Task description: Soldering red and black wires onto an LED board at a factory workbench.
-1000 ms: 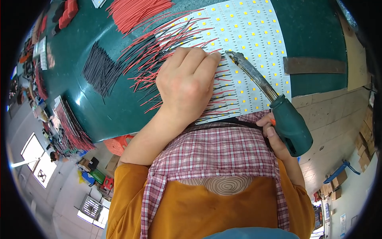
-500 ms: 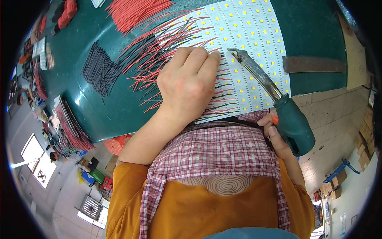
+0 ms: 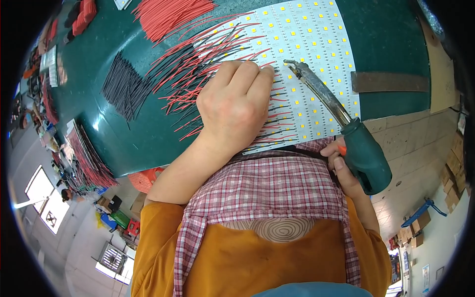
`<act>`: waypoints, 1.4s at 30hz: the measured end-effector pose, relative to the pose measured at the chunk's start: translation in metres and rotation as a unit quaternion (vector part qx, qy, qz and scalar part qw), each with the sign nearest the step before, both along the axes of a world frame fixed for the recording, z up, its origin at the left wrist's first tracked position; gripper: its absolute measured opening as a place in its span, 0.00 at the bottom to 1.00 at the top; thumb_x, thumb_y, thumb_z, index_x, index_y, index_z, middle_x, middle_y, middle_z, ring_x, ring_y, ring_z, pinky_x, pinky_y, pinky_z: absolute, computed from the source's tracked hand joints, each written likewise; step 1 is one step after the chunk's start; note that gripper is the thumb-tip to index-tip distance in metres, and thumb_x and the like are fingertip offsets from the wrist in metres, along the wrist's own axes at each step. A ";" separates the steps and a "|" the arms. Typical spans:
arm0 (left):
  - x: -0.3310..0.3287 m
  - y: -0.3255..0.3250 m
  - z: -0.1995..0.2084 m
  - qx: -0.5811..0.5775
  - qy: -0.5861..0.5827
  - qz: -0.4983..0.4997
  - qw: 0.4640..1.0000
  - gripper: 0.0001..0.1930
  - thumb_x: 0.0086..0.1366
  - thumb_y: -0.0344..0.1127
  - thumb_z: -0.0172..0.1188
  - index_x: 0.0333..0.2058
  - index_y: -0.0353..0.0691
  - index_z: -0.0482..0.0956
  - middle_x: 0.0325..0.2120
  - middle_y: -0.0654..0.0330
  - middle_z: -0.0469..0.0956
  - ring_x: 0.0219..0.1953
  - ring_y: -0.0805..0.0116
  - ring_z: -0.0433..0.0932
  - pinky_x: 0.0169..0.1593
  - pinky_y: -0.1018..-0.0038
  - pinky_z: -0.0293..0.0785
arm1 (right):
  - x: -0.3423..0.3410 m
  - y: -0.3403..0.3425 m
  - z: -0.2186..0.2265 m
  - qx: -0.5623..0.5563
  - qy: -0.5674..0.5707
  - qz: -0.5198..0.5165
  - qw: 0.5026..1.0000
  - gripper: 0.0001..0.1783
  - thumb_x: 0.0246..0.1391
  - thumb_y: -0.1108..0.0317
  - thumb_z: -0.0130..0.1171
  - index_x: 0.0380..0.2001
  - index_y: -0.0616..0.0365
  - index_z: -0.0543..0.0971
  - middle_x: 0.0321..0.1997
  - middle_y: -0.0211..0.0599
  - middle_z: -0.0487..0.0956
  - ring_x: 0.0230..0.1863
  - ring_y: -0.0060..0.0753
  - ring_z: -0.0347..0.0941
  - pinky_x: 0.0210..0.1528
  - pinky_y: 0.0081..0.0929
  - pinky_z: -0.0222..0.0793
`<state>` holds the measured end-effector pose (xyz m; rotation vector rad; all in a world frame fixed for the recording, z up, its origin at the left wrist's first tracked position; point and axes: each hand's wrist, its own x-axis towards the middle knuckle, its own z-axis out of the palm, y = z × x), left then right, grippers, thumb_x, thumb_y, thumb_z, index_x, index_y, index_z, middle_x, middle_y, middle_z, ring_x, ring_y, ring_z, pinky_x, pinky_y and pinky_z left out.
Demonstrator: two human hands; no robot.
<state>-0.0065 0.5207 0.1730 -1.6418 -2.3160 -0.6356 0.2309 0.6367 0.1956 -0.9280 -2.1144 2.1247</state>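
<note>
My left hand [image 3: 235,106] is closed, knuckles up, over the white LED board [image 3: 332,106] and the wires along its left side. Its fingertips are hidden, so what they pinch does not show. Red and black wires [image 3: 185,89] fan out leftward from the board, some passing under that hand. In my right hand [image 3: 341,166], low at the board's near right corner, is a soldering iron [image 3: 367,156] with a green handle. Its metal shaft slants up and left across the board, and the bent tip is just right of my left hand.
Left of the board lie a pile of loose black wires [image 3: 123,86] and, farther back, a bundle of red wires [image 3: 168,17] on the green table [image 3: 143,143]. A flat dark metal bar [image 3: 391,82] lies to the right. Wired boards [image 3: 89,158] are stacked at the left edge.
My left hand has shifted very slightly right and nearer, and the wire ends by its fingers have moved a little. The soldering iron looks unmoved.
</note>
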 end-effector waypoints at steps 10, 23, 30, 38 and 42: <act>-0.012 0.001 0.011 0.017 -0.075 -0.003 0.997 0.11 0.44 0.26 0.61 0.30 0.41 0.80 0.25 0.64 0.73 0.28 0.67 0.73 0.27 0.74 0.71 | -0.004 -0.007 -0.008 0.098 0.023 0.007 0.995 0.12 0.59 0.65 0.52 0.41 0.62 0.75 0.29 0.27 0.73 0.28 0.15 0.64 0.33 0.17 0.64; -0.013 0.007 0.001 0.001 -0.005 -0.003 1.000 0.12 0.43 0.26 0.59 0.30 0.41 0.80 0.24 0.66 0.73 0.28 0.70 0.74 0.24 0.76 0.70 | -0.014 -0.003 -0.001 0.207 -0.014 0.036 0.978 0.12 0.42 0.76 0.61 0.33 0.50 0.82 0.33 0.31 0.82 0.35 0.37 0.77 0.37 0.30 0.74; -0.013 0.009 -0.003 0.005 0.008 -0.008 1.000 0.12 0.43 0.29 0.58 0.31 0.41 0.80 0.26 0.67 0.73 0.30 0.70 0.74 0.25 0.78 0.71 | -0.009 0.000 -0.004 0.257 -0.039 0.127 0.957 0.07 0.58 0.74 0.51 0.37 0.64 0.76 0.31 0.29 0.75 0.30 0.16 0.67 0.34 0.17 0.64; -0.011 0.008 -0.004 0.006 0.010 -0.008 1.000 0.11 0.44 0.30 0.57 0.31 0.41 0.79 0.26 0.67 0.73 0.30 0.70 0.74 0.25 0.77 0.71 | -0.015 -0.002 0.002 0.049 0.024 -0.018 0.998 0.07 0.53 0.79 0.54 0.36 0.61 0.77 0.35 0.37 0.79 0.35 0.32 0.76 0.39 0.27 0.73; -0.014 0.008 -0.001 0.020 -0.049 -0.011 0.999 0.10 0.44 0.28 0.59 0.30 0.42 0.80 0.25 0.66 0.73 0.30 0.69 0.74 0.26 0.76 0.71 | -0.020 -0.003 0.005 0.062 0.001 -0.012 0.998 0.08 0.53 0.79 0.53 0.36 0.61 0.77 0.35 0.37 0.79 0.35 0.32 0.76 0.38 0.26 0.72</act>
